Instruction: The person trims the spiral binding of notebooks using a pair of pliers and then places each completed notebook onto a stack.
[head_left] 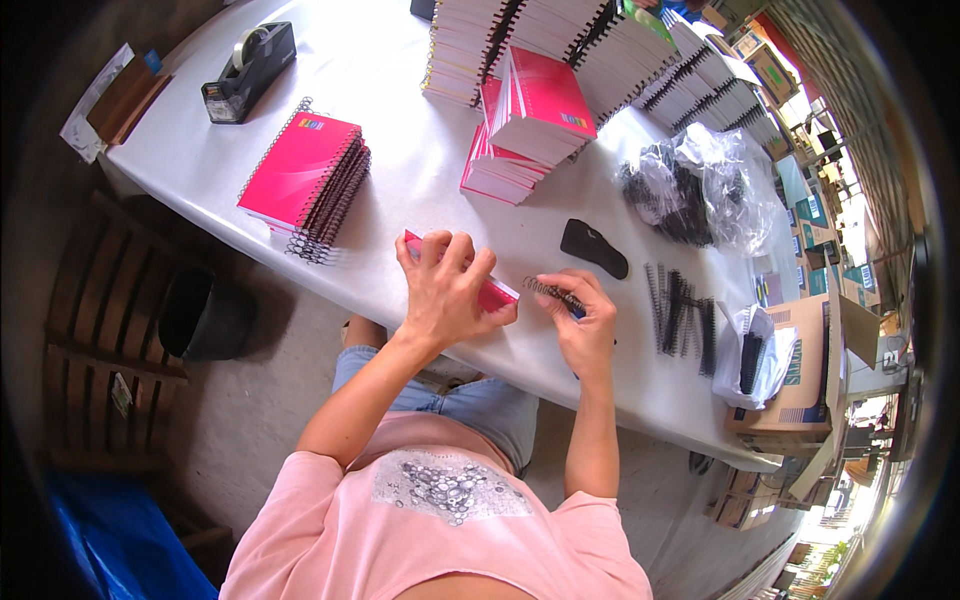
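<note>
At the table's near edge, my left hand [438, 298] grips a red-covered notebook [496, 294] from above, fingers curled over it. Much of the notebook is hidden under that hand. Just to its right, my right hand [590, 325] pinches a dark spiral binding coil [545, 289], whose free end points toward the notebook. A small blue patch shows by the right fingers; I cannot make out what it is. Loose black coils [682, 312] lie to the right. Beyond the right hand rests a flat black curved object [594, 248].
Spiral-bound red notebooks [300, 168] are stacked at left, below a tape dispenser [250, 72]. Red books without visible coils [548, 100] stand piled ahead, before tall stacks of bound books [610, 60]. A plastic bag of coils [705, 190] and a cardboard box [805, 365] are at right.
</note>
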